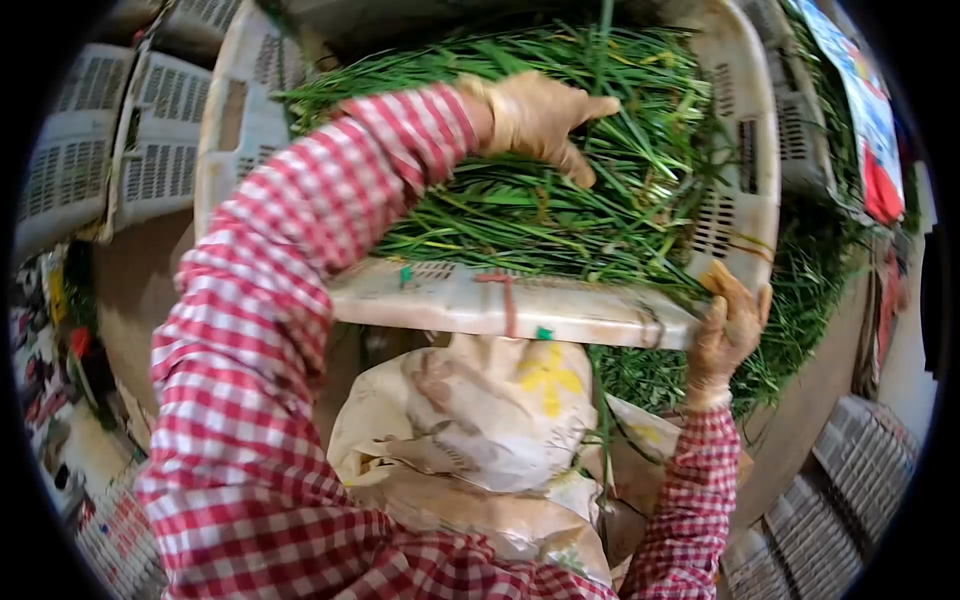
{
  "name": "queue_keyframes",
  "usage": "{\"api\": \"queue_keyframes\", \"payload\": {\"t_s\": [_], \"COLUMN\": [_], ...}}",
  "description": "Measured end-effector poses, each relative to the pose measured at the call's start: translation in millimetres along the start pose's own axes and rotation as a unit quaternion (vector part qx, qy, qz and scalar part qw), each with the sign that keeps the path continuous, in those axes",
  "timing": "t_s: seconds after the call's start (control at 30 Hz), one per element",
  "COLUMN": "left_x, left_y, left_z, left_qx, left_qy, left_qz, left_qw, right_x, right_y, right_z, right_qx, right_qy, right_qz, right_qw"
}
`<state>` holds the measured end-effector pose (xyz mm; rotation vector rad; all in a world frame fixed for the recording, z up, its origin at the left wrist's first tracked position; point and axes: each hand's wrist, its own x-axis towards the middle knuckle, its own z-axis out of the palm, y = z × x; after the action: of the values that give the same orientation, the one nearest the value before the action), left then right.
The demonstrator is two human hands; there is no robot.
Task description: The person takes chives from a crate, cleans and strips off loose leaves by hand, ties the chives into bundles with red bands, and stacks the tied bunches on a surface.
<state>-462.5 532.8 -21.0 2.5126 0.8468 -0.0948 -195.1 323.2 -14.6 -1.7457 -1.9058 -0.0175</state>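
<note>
A white plastic crate (pixel 440 300) with slotted walls stands in front of me, filled with long, thin green leaves (pixel 520 225) that look like chives. Their paler ends lie mostly toward the right side. My left hand (pixel 540 120), in a thin glove, reaches over the crate and hovers on or just above the leaves. Its thumb and forefinger are spread, and nothing shows between them. At the near right corner, my gloved right hand (pixel 728 325) grips the crate's rim. Strips of red and green tape mark the near rim.
A pale stained cloth or apron (pixel 480 410) covers my lap below the crate. More loose greens (pixel 800 320) are heaped at the right. Grey slotted crates (pixel 165 130) stack at the left, others (pixel 865 460) at lower right. A printed bag (pixel 850 80) hangs at upper right.
</note>
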Motion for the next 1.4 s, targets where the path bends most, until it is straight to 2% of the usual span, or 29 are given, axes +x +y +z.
{"api": "queue_keyframes", "payload": {"t_s": [0.03, 0.1, 0.13, 0.17, 0.23, 0.3, 0.37, 0.43, 0.47, 0.5, 0.6, 0.63, 0.7, 0.83, 0.9, 0.93, 0.97, 1.03, 1.1, 1.17, 1.3, 1.37, 1.4], "left_x": [-14.6, -43.9, -61.7, -74.1, -98.9, -116.1, -119.5, -102.0, -84.9, -70.1, -19.3, -6.4, 14.3, 28.2, 40.9, 49.5, 69.8, 77.7, 95.2, 104.2, 100.6, 93.5, 82.7], "left_y": [-4.5, -25.1, -27.3, -46.3, -61.9, -65.8, -51.3, -34.8, -29.8, -24.9, 19.0, 25.8, 32.9, 23.5, 5.7, 4.8, -12.2, -2.2, -13.6, -13.8, 4.8, 22.4, 28.6], "left_z": [-20.9, -35.5, -42.8, -34.5, -19.7, -9.2, 8.9, 35.7, 54.3, 66.3, 70.9, 83.1, 94.0, 86.1, 86.8, 76.9, 86.1, 34.3, 16.2, 10.7, 24.0, 33.8, 49.3], "left_qx": [-0.081, -0.130, -0.194, -0.279, -0.275, -0.217, -0.226, -0.104, 0.000, 0.106, 0.120, 0.071, 0.107, 0.076, 0.122, 0.146, 0.369, 0.225, 0.120, 0.093, 0.071, 0.127, 0.143], "left_qy": [-0.034, 0.084, 0.111, 0.142, 0.132, 0.027, 0.057, 0.145, 0.201, 0.252, 0.144, 0.146, 0.038, 0.026, 0.134, 0.147, 0.310, 0.183, 0.185, 0.095, 0.082, 0.022, 0.071], "left_qz": [-0.003, 0.011, -0.046, -0.045, -0.157, -0.244, -0.283, -0.261, -0.164, -0.070, 0.043, 0.082, 0.114, 0.128, 0.133, 0.090, 0.071, -0.060, -0.067, -0.077, -0.116, -0.143, -0.120], "left_qw": [0.996, 0.988, 0.974, 0.949, 0.939, 0.945, 0.930, 0.949, 0.966, 0.959, 0.981, 0.983, 0.987, 0.989, 0.974, 0.974, 0.874, 0.955, 0.973, 0.988, 0.987, 0.981, 0.980], "right_x": [-3.0, -2.9, -4.4, -5.3, -6.9, -8.1, -4.7, -4.4, -4.3, -4.0, -4.5, -4.7, -4.0, -6.4, -6.9, -5.5, -6.4, -6.5, -6.2, -4.0, -4.9, -6.0, -5.3], "right_y": [-1.2, -3.8, -2.5, -2.8, -5.1, -1.9, -5.4, -4.9, -8.3, -9.7, -5.2, -4.7, -5.3, -4.7, -3.2, -4.2, -2.8, -2.9, -6.3, -8.3, -7.9, -8.4, -8.2], "right_z": [0.1, -1.1, -0.3, -1.3, -0.9, 2.4, 0.2, -1.6, -3.9, -5.5, -6.0, -6.0, -7.0, -5.2, -4.0, -5.5, -6.0, -5.2, -8.2, -8.5, -9.0, -8.8, -8.9], "right_qx": [-0.004, -0.012, -0.014, -0.011, -0.019, -0.004, -0.014, -0.030, -0.023, -0.011, -0.007, -0.011, -0.009, -0.007, -0.011, -0.018, -0.021, -0.018, -0.036, -0.028, -0.020, -0.020, -0.021], "right_qy": [-0.010, -0.014, -0.018, -0.015, -0.024, -0.022, 0.002, 0.006, 0.004, -0.001, 0.022, 0.024, 0.023, 0.023, 0.029, 0.025, 0.025, 0.016, -0.004, -0.010, -0.004, -0.002, -0.002], "right_qz": [-0.002, -0.004, 0.006, -0.002, 0.006, 0.017, 0.003, 0.009, 0.019, 0.029, 0.012, 0.008, 0.011, 0.012, 0.008, 0.008, 0.008, 0.008, 0.005, 0.017, 0.016, 0.019, 0.019], "right_qw": [1.000, 1.000, 1.000, 1.000, 1.000, 1.000, 1.000, 0.999, 1.000, 1.000, 1.000, 1.000, 1.000, 1.000, 0.999, 1.000, 0.999, 1.000, 0.999, 0.999, 1.000, 1.000, 1.000]}}
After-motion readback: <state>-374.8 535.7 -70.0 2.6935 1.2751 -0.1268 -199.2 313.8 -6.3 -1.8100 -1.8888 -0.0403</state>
